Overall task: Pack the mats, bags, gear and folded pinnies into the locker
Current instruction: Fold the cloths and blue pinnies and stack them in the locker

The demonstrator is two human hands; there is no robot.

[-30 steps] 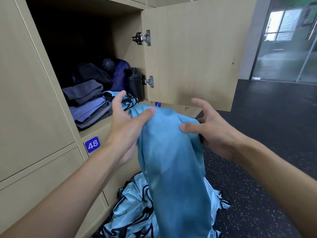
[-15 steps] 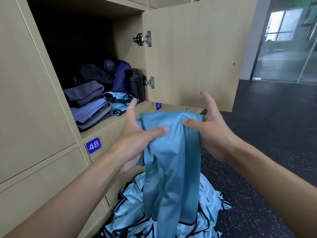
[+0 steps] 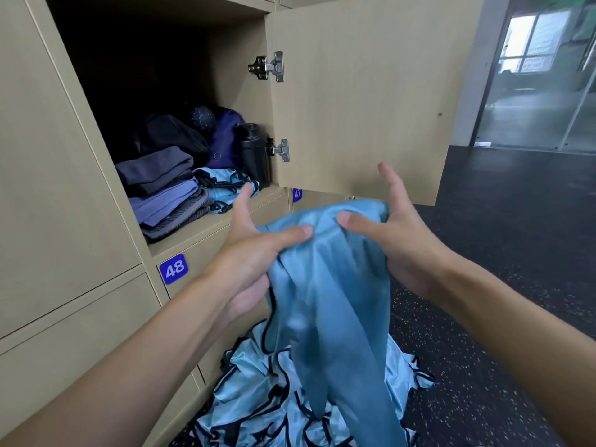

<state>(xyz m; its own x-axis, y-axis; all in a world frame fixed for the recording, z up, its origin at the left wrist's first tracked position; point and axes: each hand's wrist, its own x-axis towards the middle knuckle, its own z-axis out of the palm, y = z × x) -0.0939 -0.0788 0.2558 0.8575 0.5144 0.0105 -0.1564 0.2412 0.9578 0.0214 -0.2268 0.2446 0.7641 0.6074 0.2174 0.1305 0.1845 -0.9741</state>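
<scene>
the open locker (image 3: 235, 91) fills ten o'clock, with a folded pinny (image 3: 222, 185) on its shelf. at six o'clock a heap of loose pinnies (image 3: 258, 398) lies on the floor (image 3: 500, 253). at centre hangs the blue pinny (image 3: 329, 285), its top pinched by the left hand (image 3: 254, 253) and the right hand (image 3: 396, 240). each grip has its thumb on the cloth and its fingers spread behind. the pinny looks light, limp and slick, and is likely best held by its top corners.

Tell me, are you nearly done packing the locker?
Partly, by the look of it. Done: the folded stack, dark bags, black bottle and one folded pinnie sit in the locker. In hand: the left hand and right hand pinch a blue pinnie, unfolded, in front of it. Left: a heap of pinnies lies on the floor below.
</scene>
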